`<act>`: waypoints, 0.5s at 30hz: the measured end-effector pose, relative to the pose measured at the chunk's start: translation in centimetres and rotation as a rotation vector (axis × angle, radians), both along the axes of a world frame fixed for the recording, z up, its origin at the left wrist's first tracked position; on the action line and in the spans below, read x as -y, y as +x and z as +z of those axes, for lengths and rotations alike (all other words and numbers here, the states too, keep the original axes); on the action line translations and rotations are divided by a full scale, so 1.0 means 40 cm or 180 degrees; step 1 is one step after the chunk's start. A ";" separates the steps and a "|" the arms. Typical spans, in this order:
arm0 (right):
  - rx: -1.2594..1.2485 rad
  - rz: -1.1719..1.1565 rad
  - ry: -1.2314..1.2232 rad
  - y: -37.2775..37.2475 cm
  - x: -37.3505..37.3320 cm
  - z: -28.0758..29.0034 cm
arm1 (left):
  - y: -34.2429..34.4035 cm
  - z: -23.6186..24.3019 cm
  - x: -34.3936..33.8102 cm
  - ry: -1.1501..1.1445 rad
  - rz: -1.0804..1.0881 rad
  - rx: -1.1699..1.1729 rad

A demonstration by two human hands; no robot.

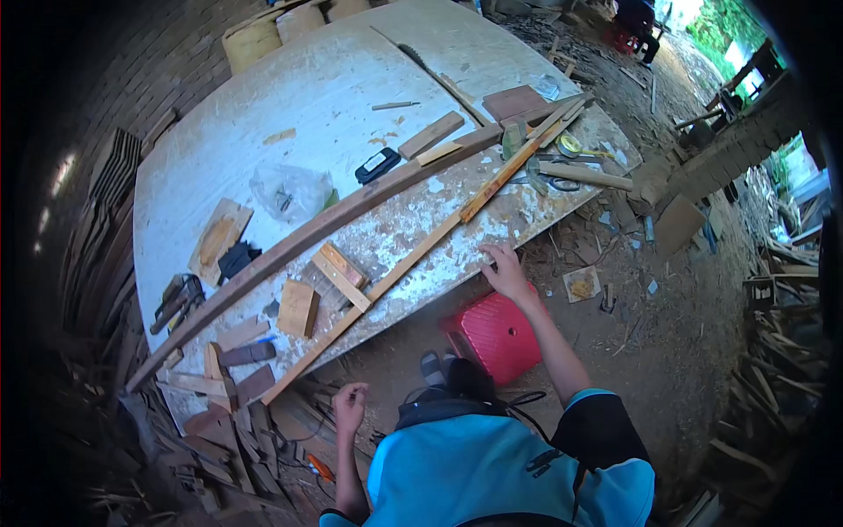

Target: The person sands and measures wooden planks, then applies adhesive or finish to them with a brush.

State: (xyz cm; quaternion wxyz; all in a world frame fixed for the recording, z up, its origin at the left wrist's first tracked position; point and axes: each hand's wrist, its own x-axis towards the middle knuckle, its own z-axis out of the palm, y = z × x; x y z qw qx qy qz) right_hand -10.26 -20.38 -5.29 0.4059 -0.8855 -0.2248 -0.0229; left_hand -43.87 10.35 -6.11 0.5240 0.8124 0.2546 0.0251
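Note:
Off the near edge of the workbench (413,303), my left hand (349,407) hangs with its fingers curled in; nothing shows in it. My right hand (505,272) is at the bench edge with fingers apart, holding nothing. Beyond it a long thin wooden strip (413,255) slants across the bench, its darker orange part toward the far right. A T-shaped wooden piece (341,277) lies against this strip, beside a wooden block (299,307). Behind runs a long dark wooden beam (307,235), roughly along the bench.
Under the bench edge stands a red plastic stool (496,335). A tape measure (569,145), a clear plastic bag (290,189), a black case (378,165) and a handsaw (430,72) lie on the bench. Scrap wood (764,386) is heaped at right. A person (636,26) is far off.

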 end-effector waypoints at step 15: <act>0.0012 -0.1408 -0.1220 0.885 -0.001 0.113 | 0.344 0.376 0.107 0.1867 -0.1545 0.0020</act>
